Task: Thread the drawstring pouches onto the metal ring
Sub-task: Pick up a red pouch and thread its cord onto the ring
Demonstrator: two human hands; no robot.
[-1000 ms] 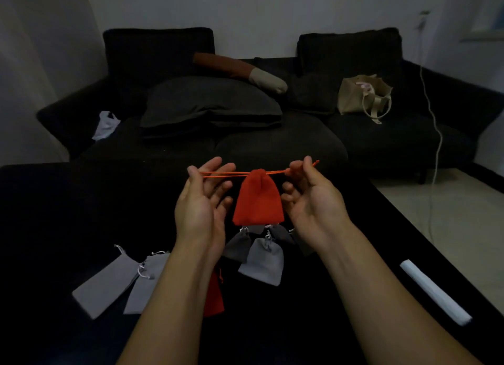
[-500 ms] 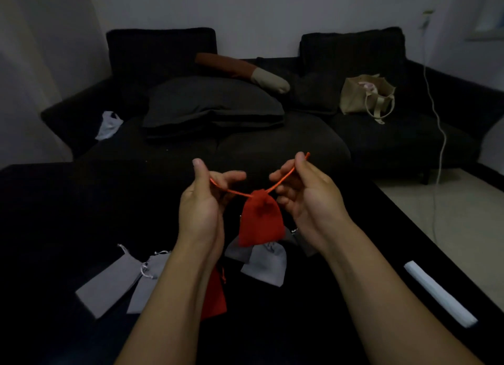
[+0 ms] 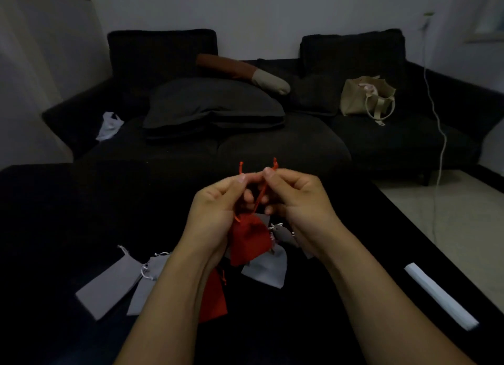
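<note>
Near the table's [image 3: 68, 214] left edge lie 2 grey pouches [image 3: 109, 289] (flat). Left hand [image 3: 215, 209] and right hand [image 3: 297, 201] each pinch a cord end [image 3: 275, 163] of the hanging red pouch [image 3: 249, 237].

At the centre of the frame, the left hand [image 3: 215, 209] and right hand [image 3: 297, 201] meet above the table [image 3: 54, 228], pinching cord ends [image 3: 275, 163] of a hanging pouch [image 3: 249, 239] just below them. More pouches [image 3: 266, 269] lie under it; two others [image 3: 109, 288] lie at lower left, a folded strip [image 3: 439, 295] at lower right. Behind the table, across the upper frame, stands a sofa [image 3: 272, 146]; cushions [image 3: 212, 105] lie on it left of centre, a bag [image 3: 365, 98] to the right.
</note>
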